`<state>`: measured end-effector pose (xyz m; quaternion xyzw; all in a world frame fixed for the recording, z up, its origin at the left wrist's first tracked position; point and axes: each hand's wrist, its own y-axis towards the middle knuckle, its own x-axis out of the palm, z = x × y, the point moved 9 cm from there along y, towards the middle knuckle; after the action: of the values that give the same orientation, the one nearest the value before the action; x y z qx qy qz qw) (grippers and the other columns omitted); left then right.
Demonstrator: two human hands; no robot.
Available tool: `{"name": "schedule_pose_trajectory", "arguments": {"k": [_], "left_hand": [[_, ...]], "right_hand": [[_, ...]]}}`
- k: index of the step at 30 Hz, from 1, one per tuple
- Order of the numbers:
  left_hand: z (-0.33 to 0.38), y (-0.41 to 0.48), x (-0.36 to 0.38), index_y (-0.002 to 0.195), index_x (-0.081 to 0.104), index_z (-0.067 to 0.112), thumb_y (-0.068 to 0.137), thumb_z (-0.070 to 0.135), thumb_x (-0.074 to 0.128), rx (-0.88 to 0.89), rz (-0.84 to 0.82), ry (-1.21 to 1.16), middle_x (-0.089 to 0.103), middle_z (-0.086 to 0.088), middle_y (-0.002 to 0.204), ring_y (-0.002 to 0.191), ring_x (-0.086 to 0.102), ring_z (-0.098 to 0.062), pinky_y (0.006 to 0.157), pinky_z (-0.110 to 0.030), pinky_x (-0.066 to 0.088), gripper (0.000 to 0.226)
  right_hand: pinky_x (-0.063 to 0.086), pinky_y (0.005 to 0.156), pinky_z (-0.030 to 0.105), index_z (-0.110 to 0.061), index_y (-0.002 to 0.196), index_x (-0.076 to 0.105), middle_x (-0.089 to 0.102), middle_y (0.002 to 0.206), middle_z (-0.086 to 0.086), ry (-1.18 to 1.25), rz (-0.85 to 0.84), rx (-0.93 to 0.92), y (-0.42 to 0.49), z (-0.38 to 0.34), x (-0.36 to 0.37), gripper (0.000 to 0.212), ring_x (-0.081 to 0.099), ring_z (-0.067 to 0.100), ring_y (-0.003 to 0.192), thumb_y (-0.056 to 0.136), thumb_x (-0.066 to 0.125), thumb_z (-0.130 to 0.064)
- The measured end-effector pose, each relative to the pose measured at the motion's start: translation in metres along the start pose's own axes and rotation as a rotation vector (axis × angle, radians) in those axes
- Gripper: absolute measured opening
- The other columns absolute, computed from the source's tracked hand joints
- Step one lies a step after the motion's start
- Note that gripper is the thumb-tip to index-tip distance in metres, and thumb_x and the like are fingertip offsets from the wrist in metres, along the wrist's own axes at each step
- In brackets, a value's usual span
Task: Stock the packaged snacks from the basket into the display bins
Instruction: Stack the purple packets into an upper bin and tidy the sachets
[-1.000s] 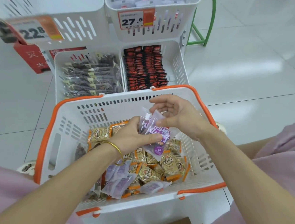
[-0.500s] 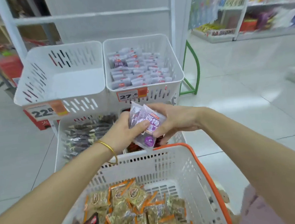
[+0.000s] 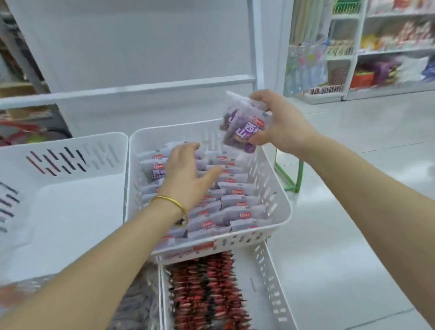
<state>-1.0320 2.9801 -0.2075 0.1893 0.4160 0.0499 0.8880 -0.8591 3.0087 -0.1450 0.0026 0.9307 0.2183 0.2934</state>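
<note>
The neighbouring white bin [image 3: 58, 208] at 9 o'clock is the biggest thing before me; I cannot judge whether it is due any stock. The display bin [image 3: 281, 199] at the centre already carries rows of packets [image 3: 237, 205] standing on edge, so I reckon it is largely stocked, with my handful left to add. At 6 o'clock a lower bin [image 3: 268, 291] shows red packets [image 3: 208, 295] in tight rows, seemingly done.

My left hand [image 3: 186, 175] is spread over the rows toward the display bin's 11 o'clock, fingers straight and gripping nothing, likely making room. My right hand [image 3: 283, 125] hangs above the bin's 1 o'clock corner, fingers and thumb curled round a small bunch of purple snack packets [image 3: 242, 129] not yet set down.

The basket is out of view, so I cannot say how much remains in it. The bin at 7 o'clock is blurred and cut off by my forearm. I cannot count the packets I hold.
</note>
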Motion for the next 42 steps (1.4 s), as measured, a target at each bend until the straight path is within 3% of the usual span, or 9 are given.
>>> {"name": "schedule_pose_trajectory", "arguments": {"k": [3,7,10,15,21,29,35,38,42], "left_hand": [[-0.018,0.011,0.011,0.14,0.034,0.01,0.09,0.035,0.058,0.017,0.014,0.091,0.033,-0.01,0.142,0.134,0.025,-0.021,0.107,-0.023,0.014,0.061],[-0.025,0.021,0.015,0.138,0.038,0.011,0.09,0.031,0.058,0.046,0.046,0.152,0.035,-0.009,0.14,0.132,0.028,-0.024,0.109,-0.027,0.017,0.056],[-0.027,0.025,0.018,0.136,0.041,0.011,0.089,0.03,0.059,0.071,0.056,0.206,0.038,-0.009,0.139,0.131,0.031,-0.024,0.109,-0.029,0.02,0.054],[-0.03,0.027,0.02,0.136,0.042,0.011,0.089,0.028,0.059,0.06,0.054,0.206,0.038,-0.008,0.139,0.131,0.031,-0.024,0.108,-0.029,0.021,0.053],[-0.025,0.025,0.022,0.133,0.046,0.013,0.09,0.028,0.054,0.065,0.03,0.268,0.034,-0.007,0.144,0.133,0.028,-0.025,0.11,-0.033,0.02,0.046],[-0.021,0.013,0.029,0.134,0.045,0.015,0.092,0.029,0.052,0.085,-0.054,0.25,0.028,-0.006,0.148,0.138,0.018,-0.022,0.113,-0.032,0.015,0.044],[-0.002,-0.016,0.041,0.135,0.046,0.019,0.091,0.038,0.051,0.212,-0.181,0.194,0.027,-0.007,0.149,0.139,0.016,-0.02,0.111,-0.025,0.009,0.048],[0.009,-0.037,0.062,0.138,0.041,0.033,0.084,0.061,0.041,0.296,-0.334,0.294,0.014,-0.002,0.156,0.144,0.004,-0.021,0.117,-0.035,0.007,0.061],[0.007,-0.041,0.07,0.139,0.036,0.041,0.089,0.051,0.05,0.231,-0.404,0.337,0.004,0.003,0.158,0.145,-0.004,-0.018,0.118,-0.04,0.002,0.053]], "right_hand": [[0.037,0.076,0.016,-0.015,0.133,0.044,0.053,0.119,0.002,-0.194,-0.051,-0.059,0.036,0.007,0.022,0.07,0.048,0.015,0.098,0.072,0.076,0.0],[0.034,0.083,0.014,-0.012,0.137,0.044,0.052,0.134,0.007,-0.351,-0.248,-0.039,0.058,0.022,0.061,0.066,0.05,0.02,0.119,0.078,0.07,0.003],[0.034,0.087,0.017,-0.013,0.141,0.041,0.048,0.139,0.007,-0.387,-0.267,0.004,0.061,0.03,0.061,0.068,0.046,0.022,0.125,0.08,0.068,0.002],[0.035,0.076,0.022,-0.008,0.121,0.059,0.062,0.117,0.01,-0.425,-0.08,0.005,0.054,0.03,0.032,0.042,0.053,0.022,0.099,0.08,0.067,-0.002],[0.037,0.071,0.027,-0.01,0.113,0.061,0.064,0.107,0.009,-0.387,0.187,0.039,0.024,0.035,0.012,0.032,0.056,0.026,0.1,0.081,0.061,-0.003],[0.037,0.078,0.036,-0.005,0.108,0.049,0.05,0.111,0.012,-0.511,0.244,0.043,-0.006,0.031,0.02,0.025,0.048,0.032,0.101,0.084,0.055,-0.009],[0.043,0.069,0.036,-0.021,0.141,0.035,0.043,0.107,0.007,-0.597,0.234,-0.036,-0.053,0.012,0.015,0.062,0.05,0.029,0.087,0.084,0.055,-0.01],[0.041,0.063,0.036,-0.018,0.135,0.044,0.042,0.104,0.007,-0.694,0.196,-0.022,-0.081,0.014,0.017,0.055,0.048,0.029,0.085,0.083,0.055,-0.009],[0.04,0.064,0.035,-0.009,0.107,0.056,0.047,0.098,0.007,-0.82,0.13,-0.048,-0.106,0.022,0.029,0.026,0.05,0.03,0.086,0.083,0.063,-0.017]]}}
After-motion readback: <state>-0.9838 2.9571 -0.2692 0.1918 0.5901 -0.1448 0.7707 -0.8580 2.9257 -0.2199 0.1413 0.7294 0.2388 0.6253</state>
